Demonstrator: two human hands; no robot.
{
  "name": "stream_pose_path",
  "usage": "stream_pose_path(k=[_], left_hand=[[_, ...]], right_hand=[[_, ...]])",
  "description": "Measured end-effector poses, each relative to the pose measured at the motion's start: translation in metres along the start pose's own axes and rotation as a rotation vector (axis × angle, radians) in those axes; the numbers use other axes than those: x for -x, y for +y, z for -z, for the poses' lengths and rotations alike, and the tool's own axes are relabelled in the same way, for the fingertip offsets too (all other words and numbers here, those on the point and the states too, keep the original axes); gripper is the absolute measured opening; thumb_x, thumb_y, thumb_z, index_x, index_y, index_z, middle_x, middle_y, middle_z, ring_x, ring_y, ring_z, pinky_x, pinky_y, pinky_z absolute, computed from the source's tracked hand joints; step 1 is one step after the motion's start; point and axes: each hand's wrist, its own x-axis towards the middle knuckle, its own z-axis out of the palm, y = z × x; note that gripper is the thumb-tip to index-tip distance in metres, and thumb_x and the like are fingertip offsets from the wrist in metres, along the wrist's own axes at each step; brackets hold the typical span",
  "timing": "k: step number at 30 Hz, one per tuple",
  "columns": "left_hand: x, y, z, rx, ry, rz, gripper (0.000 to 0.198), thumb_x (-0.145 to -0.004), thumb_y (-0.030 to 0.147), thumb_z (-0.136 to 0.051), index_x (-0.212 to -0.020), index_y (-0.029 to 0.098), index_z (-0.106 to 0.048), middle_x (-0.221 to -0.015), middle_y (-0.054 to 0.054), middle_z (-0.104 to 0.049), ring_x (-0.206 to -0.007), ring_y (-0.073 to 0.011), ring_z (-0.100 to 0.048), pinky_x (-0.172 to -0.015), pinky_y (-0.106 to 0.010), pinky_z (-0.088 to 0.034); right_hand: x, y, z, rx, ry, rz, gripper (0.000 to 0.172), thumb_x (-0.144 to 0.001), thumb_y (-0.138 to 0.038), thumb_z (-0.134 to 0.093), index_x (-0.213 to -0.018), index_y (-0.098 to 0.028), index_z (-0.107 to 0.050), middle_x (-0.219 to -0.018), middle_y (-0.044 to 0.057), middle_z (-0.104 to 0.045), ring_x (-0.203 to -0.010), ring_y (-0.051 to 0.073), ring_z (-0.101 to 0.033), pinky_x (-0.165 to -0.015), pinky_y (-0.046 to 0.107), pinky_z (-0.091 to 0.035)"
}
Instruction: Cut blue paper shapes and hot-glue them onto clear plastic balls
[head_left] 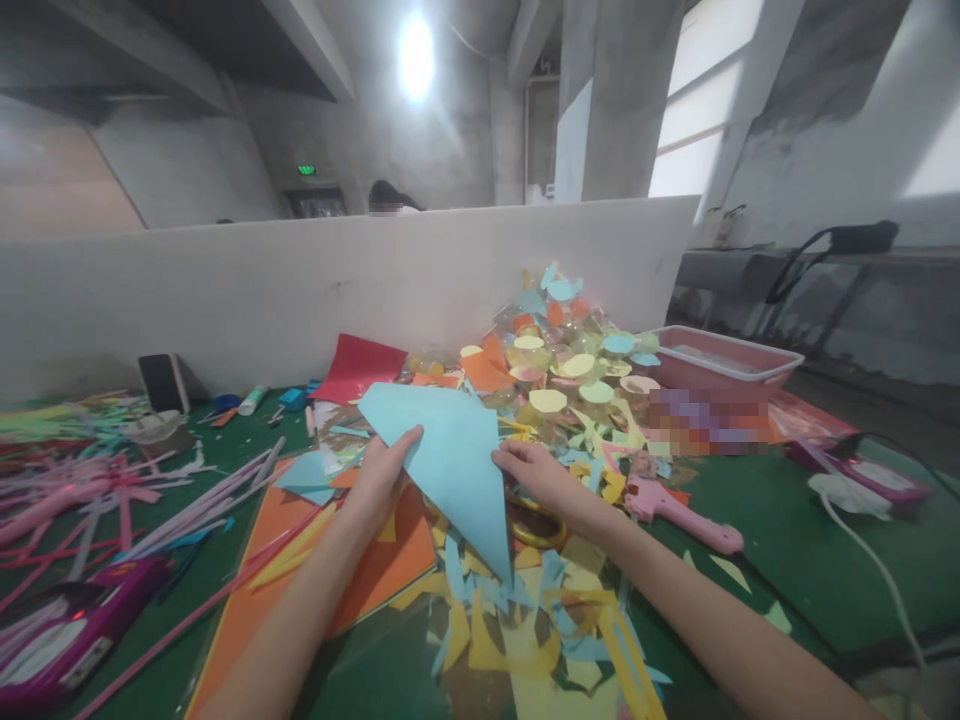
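Note:
A sheet of light blue paper (450,455), cut to an uneven shape with a long point toward me, is held up over the table. My left hand (386,465) grips its left edge, thumb on top and fingers hidden beneath. At the right edge, my right hand (529,470) pinches the same sheet between thumb and fingers. Yellow-handled scissors (538,530) show just below my right hand, partly covered by it. Under the sheet lie orange paper (390,570) and a smaller light blue piece (309,475).
Yellow and blue paper scraps (480,640) litter the front. Paper discs (577,365) are heaped at the back right, beside a pink bin (727,365). A pink glue gun (682,515) lies right. Left are pink strips (82,490), a phone (163,383) and a purple device (90,620).

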Motion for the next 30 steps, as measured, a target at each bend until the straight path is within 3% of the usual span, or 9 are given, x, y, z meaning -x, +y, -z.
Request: stream_pose_path(k=[8, 14, 21, 25, 28, 30], left_hand=[[0.011, 0.012, -0.01, 0.009, 0.012, 0.064, 0.024, -0.073, 0.009, -0.071, -0.096, 0.011, -0.068, -0.097, -0.011, -0.075, -0.067, -0.0151, -0.068, -0.061, -0.022, -0.056], [0.008, 0.007, -0.003, -0.063, -0.028, 0.077, 0.024, -0.073, 0.015, -0.072, -0.097, 0.012, -0.067, -0.098, -0.011, -0.074, -0.064, -0.0142, -0.066, -0.051, -0.02, -0.052], [0.005, 0.001, -0.002, -0.02, -0.053, 0.074, 0.033, -0.073, 0.022, -0.074, -0.104, 0.014, -0.066, -0.099, -0.01, -0.073, -0.067, -0.0162, -0.067, -0.054, -0.024, -0.055], [0.006, -0.004, -0.007, 0.001, -0.152, 0.118, 0.04, -0.072, 0.027, -0.076, -0.107, 0.014, -0.064, -0.093, -0.01, -0.073, -0.068, -0.017, -0.068, -0.055, -0.025, -0.055], [0.013, -0.008, -0.012, -0.079, -0.27, 0.176, 0.037, -0.07, 0.031, -0.079, -0.097, 0.011, -0.065, -0.076, -0.007, -0.07, -0.056, -0.0136, -0.062, -0.046, -0.021, -0.049], [0.021, -0.011, -0.015, -0.126, -0.373, 0.204, 0.037, -0.07, 0.033, -0.079, -0.096, 0.011, -0.066, -0.077, -0.008, -0.07, -0.058, -0.0139, -0.063, -0.049, -0.021, -0.051]], right_hand=[[-0.001, 0.002, -0.005, -0.029, 0.026, -0.031, 0.036, -0.084, -0.049, -0.055, -0.063, -0.021, -0.045, -0.047, -0.006, -0.048, -0.043, 0.01, -0.045, -0.047, 0.023, -0.035], [-0.005, 0.008, -0.008, -0.023, 0.081, -0.003, 0.031, -0.082, -0.047, -0.058, -0.067, -0.021, -0.047, -0.046, -0.006, -0.048, -0.043, 0.011, -0.047, -0.046, 0.023, -0.032], [-0.002, 0.0, -0.008, -0.002, 0.135, 0.006, 0.033, -0.081, -0.048, -0.058, -0.066, -0.023, -0.044, -0.047, -0.006, -0.048, -0.046, 0.013, -0.048, -0.05, 0.026, -0.034], [0.001, -0.009, -0.005, 0.0, 0.173, 0.007, 0.032, -0.082, -0.048, -0.057, -0.068, -0.022, -0.045, -0.051, -0.006, -0.048, -0.05, 0.014, -0.049, -0.053, 0.027, -0.035], [0.004, -0.015, -0.003, -0.017, 0.215, 0.008, 0.033, -0.082, -0.05, -0.056, -0.07, -0.022, -0.045, -0.053, -0.005, -0.049, -0.051, 0.014, -0.049, -0.053, 0.027, -0.036], [0.005, -0.017, -0.003, -0.056, 0.234, 0.01, 0.034, -0.081, -0.052, -0.057, -0.071, -0.022, -0.046, -0.055, -0.005, -0.05, -0.052, 0.014, -0.05, -0.054, 0.027, -0.037]])
